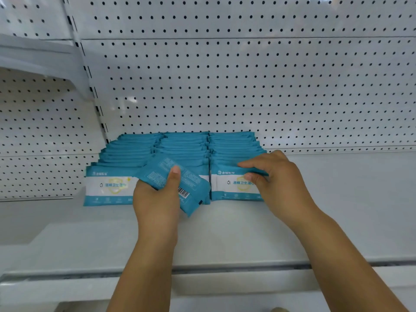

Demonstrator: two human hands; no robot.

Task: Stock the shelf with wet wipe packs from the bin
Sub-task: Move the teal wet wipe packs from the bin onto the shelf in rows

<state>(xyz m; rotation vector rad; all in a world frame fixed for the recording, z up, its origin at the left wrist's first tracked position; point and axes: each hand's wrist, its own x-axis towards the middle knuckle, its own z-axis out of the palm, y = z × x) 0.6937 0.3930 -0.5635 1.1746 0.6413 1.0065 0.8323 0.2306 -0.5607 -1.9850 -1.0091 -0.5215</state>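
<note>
A white pegboard [247, 86] fills the back. It is cut off at the top and both sides, and a slotted post [90, 86] divides it at the left. An upper shelf [33, 55] juts in at the far left, blurred and only partly in view.

The shelf [337, 199] runs across below. Its front rail [225, 270] is crossed by both forearms.

Teal packs [184, 145] stand on edge in three rows against the pegboard, left of centre. Only the top edges of the rear ones show, so they cannot be counted. Print on the front faces is too soft to read.

The left hand [157, 199] holds a loose pack [191, 183] tilted, barcode side up, with the thumb pressed on top. The fingers beneath are hidden. This pack covers the front of the middle row and one corner of the left row's front face.

The right hand [276, 176] curls over the top edge of the right row's front pack [227, 183], thumb on its face, and hides that pack's right end.

A tan shape [279, 310] at the bottom edge is cut off and cannot be made out.
</note>
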